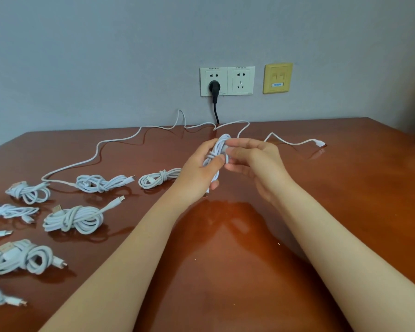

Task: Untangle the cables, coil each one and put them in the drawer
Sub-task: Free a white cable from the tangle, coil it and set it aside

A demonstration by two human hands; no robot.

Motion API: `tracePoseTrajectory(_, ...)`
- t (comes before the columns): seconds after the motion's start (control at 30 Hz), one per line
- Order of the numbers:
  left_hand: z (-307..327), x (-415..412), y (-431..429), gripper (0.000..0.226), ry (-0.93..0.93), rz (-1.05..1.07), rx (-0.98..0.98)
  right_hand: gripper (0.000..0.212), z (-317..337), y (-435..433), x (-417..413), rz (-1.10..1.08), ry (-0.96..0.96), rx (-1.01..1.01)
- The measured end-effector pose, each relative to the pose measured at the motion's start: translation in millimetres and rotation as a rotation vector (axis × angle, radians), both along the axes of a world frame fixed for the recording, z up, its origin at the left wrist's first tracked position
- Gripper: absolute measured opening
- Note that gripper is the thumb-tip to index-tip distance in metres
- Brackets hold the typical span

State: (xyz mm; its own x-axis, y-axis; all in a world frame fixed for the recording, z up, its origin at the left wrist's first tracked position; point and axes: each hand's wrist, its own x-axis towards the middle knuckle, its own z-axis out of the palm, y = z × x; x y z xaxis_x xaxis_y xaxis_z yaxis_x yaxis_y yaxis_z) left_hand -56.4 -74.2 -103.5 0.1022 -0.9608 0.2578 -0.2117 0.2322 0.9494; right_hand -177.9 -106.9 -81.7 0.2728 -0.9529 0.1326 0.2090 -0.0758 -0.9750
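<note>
**Nine coils and a loose cable on the brown table**

We count eight coiled cables, all white, lying on the left part of the table. Several of them are cut off by the left edge of the view. The coil farthest right has one end hidden behind the left wrist.

A ninth bundle is held up above the middle of the table. The left hand has its fingers curled round the bundle from the left, with the thumb pressed across the front. The right hand pinches the cable near the bundle's top between thumb and forefinger.

One loose cable snakes along the far edge, from the left coils to a connector on the far right. The hands cover its middle, so we cannot tell whether it is one cable or two.

On the wall beyond are two white sockets, with one black plug in the left one. One yellow plate is to their right.
</note>
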Motion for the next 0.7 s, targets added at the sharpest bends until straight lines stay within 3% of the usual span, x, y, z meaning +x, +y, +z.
tracePoseTrajectory(0.1,-1,0,2,0.029,0.029,-0.034,0.010,0.017,-2,-1,1,-0.053,0.000,-0.015)
tracePoseTrajectory(0.2,-1,-5,2,0.027,0.037,-0.068,0.015,0.023,-8,-8,0,-0.267,0.180,-0.197)
tracePoseTrajectory(0.27,0,-7,2,0.026,0.060,-0.061,0.009,0.023,-11,-10,0,-0.286,0.189,-0.232)
tracePoseTrajectory(0.53,8,-7,3,0.022,0.224,-0.027,0.007,0.015,-10,-7,5,0.029,-0.092,0.081)
tracePoseTrajectory(0.7,8,-6,4,0.025,0.082,-0.105,0.022,0.006,-13,-10,-3,0.094,-0.113,0.154)
